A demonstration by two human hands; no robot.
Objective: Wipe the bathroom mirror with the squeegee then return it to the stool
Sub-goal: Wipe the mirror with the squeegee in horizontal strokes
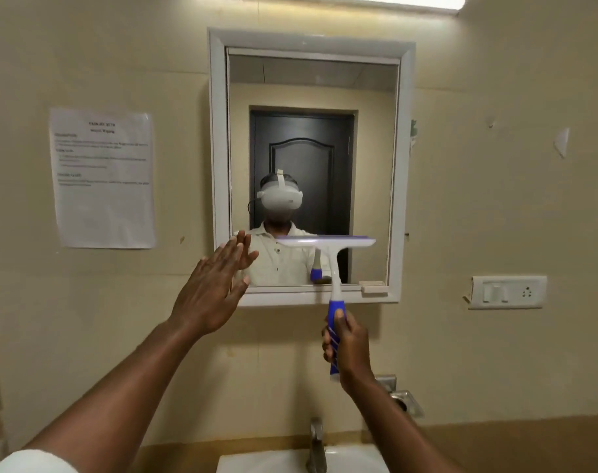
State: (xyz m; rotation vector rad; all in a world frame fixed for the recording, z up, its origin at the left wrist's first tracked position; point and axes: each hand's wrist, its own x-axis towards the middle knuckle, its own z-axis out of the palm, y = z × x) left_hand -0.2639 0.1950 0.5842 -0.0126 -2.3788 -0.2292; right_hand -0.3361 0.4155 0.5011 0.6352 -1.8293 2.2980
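A white-framed mirror (311, 83) hangs on the cream wall straight ahead. My right hand (349, 343) grips the blue handle of a white squeegee (328, 243), held upright. Its blade lies level across the lower right part of the glass. My left hand (212, 288) is raised flat, fingers spread, at the mirror's lower left corner, holding nothing. Whether it touches the frame I cannot tell. The stool is out of view.
A tap (316, 442) and white basin (270, 460) sit directly below my arms. A paper notice (103, 179) is taped to the wall on the left. A switch plate (507, 291) is on the right, a tube light (376, 0) above.
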